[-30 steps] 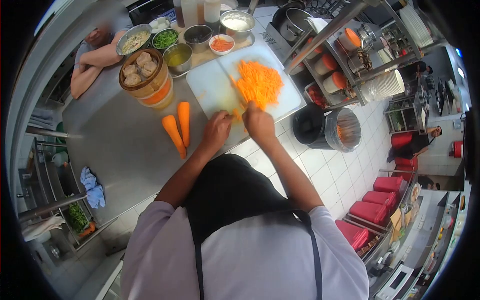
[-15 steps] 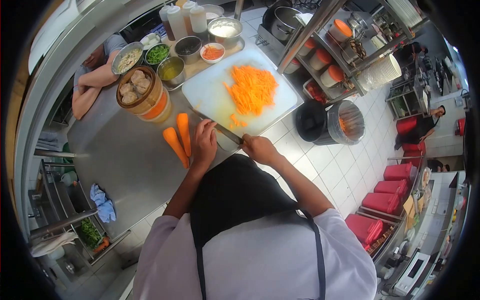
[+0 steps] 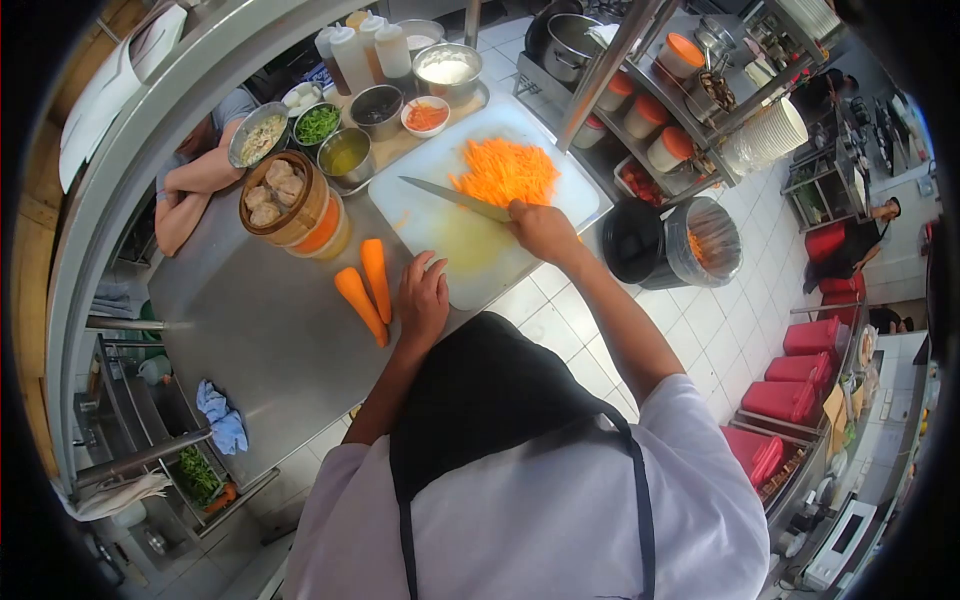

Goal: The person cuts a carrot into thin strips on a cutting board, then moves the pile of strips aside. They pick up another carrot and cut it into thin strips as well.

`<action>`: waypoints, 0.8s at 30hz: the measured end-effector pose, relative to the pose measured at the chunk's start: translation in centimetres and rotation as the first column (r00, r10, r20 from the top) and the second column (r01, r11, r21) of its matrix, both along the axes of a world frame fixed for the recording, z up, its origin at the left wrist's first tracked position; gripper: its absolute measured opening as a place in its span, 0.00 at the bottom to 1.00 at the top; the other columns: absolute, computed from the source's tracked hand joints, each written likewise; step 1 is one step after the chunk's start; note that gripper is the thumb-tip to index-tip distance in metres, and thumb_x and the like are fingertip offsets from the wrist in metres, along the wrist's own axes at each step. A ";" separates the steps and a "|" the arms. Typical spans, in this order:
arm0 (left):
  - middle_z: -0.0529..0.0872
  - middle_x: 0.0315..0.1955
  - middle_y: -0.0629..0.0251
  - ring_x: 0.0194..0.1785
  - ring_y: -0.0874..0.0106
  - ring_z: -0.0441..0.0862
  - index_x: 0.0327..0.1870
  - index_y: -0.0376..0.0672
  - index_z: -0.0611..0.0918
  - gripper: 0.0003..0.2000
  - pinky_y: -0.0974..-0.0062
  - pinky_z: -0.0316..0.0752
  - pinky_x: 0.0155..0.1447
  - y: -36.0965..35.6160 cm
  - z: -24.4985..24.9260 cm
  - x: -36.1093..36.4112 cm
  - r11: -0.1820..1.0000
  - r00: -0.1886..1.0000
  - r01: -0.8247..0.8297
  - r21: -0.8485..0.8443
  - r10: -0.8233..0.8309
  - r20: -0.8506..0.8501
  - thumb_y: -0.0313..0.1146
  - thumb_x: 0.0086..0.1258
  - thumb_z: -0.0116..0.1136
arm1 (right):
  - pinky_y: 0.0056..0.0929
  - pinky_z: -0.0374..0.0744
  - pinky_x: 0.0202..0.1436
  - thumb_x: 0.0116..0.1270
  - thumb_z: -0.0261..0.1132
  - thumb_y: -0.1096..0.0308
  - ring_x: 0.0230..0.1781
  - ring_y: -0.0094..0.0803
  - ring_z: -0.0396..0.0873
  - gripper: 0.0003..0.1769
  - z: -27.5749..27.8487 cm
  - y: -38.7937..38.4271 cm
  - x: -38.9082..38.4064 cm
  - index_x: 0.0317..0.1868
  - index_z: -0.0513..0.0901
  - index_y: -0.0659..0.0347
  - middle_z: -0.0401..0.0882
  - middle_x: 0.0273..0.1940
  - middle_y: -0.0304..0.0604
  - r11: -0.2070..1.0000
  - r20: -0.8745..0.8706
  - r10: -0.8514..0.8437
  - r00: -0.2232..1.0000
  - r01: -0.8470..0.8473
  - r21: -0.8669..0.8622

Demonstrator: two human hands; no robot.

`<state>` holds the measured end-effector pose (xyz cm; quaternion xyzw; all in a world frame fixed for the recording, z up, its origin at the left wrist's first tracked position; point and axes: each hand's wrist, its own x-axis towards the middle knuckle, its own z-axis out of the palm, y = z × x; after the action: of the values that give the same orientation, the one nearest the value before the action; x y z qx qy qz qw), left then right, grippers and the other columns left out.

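While the knife (image 3: 450,195) slants over the board (image 3: 475,255), its handle is clamped in the right hand (image 3: 545,235), the fingers wrapped round it close to the heel of the blade. The blade's long axis runs from that hand to the person's left and a little away from the body. The shreds (image 3: 510,165), a loose orange heap, sit on the far right part of the board, ahead of the right hand and just beyond the blade. The right hand is thus the nearer one to them, and the steel lies between the heap and the bare, damp near part of the board; from this height I cannot tell whether it touches either.

The left hand (image 3: 422,300) holds nothing that shows, its fingers loosely bent by the near left corner of the board. Just to its left, two whole carrots (image 3: 375,275) lie side by side on the table (image 3: 250,310), thin ends toward the person.

Beyond the carrots stands a steamer (image 3: 318,200) with dumplings (image 3: 265,212) in it; past that come bowls (image 3: 350,178) and bottles (image 3: 350,58). Another person's forearms (image 3: 205,175) are folded near the steamer. A lined bin (image 3: 728,250) stands on the floor, right of the board.
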<state>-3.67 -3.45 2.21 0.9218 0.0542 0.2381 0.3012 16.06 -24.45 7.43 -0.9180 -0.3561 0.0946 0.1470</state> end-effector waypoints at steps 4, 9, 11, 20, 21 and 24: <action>0.77 0.69 0.52 0.72 0.48 0.75 0.63 0.41 0.86 0.20 0.50 0.71 0.76 -0.6 2.1 1.1 0.990 0.998 0.041 0.138 -0.047 0.038 0.22 0.69 0.63 | 0.51 0.84 0.42 0.76 0.67 0.53 0.35 0.54 0.89 0.21 1.0 -0.1 -1.5 0.54 0.80 0.64 0.88 0.35 0.58 0.982 -0.155 -0.099 0.983 0.122 0.145; 0.67 0.81 0.47 0.83 0.44 0.63 0.75 0.43 0.79 0.29 0.41 0.57 0.85 -3.0 3.9 4.5 0.922 0.975 0.210 0.325 -0.223 0.002 0.23 0.70 0.59 | 0.35 0.81 0.32 0.76 0.64 0.58 0.27 0.33 0.83 0.19 2.0 -0.1 -2.3 0.55 0.81 0.65 0.82 0.30 0.44 0.832 -0.676 -0.198 0.709 0.486 0.266; 0.63 0.83 0.46 0.85 0.43 0.59 0.78 0.45 0.76 0.31 0.39 0.52 0.87 -3.8 3.5 6.2 0.891 0.953 0.295 0.346 -0.302 -0.034 0.23 0.71 0.58 | 0.28 0.78 0.28 0.77 0.61 0.63 0.25 0.24 0.78 0.15 2.2 0.2 -2.4 0.55 0.80 0.65 0.78 0.30 0.38 0.754 -0.807 -0.164 0.568 0.599 0.268; 0.58 0.86 0.47 0.87 0.44 0.55 0.83 0.48 0.70 0.37 0.40 0.48 0.88 -1.8 2.2 14.7 0.915 0.983 0.174 0.364 -0.181 -0.013 0.20 0.69 0.57 | 0.31 0.79 0.23 0.74 0.61 0.63 0.21 0.26 0.79 0.16 5.8 -2.6 -3.5 0.52 0.83 0.66 0.79 0.26 0.39 0.737 -0.758 -0.280 0.589 0.638 0.223; 0.58 0.86 0.47 0.87 0.44 0.54 0.83 0.49 0.70 0.38 0.40 0.48 0.88 -1.3 2.2 15.4 0.912 0.986 0.162 0.377 -0.165 -0.025 0.19 0.69 0.57 | 0.33 0.80 0.26 0.73 0.61 0.63 0.22 0.29 0.81 0.16 6.3 -3.3 -3.7 0.52 0.83 0.66 0.80 0.25 0.41 0.742 -0.753 -0.290 0.591 0.636 0.213; 0.57 0.86 0.47 0.87 0.45 0.55 0.83 0.44 0.69 0.38 0.41 0.49 0.88 0.0 2.3 17.2 0.936 0.996 0.084 0.342 -0.074 -0.042 0.19 0.68 0.57 | 0.38 0.83 0.33 0.72 0.64 0.65 0.27 0.39 0.85 0.14 7.2 -5.4 -4.7 0.51 0.83 0.66 0.82 0.27 0.46 0.776 -0.582 -0.363 0.728 0.582 0.244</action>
<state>13.58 -3.48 4.50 0.9649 -0.0211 0.2184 0.1442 11.39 -29.85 14.64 -0.8685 -0.0647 0.2120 0.4433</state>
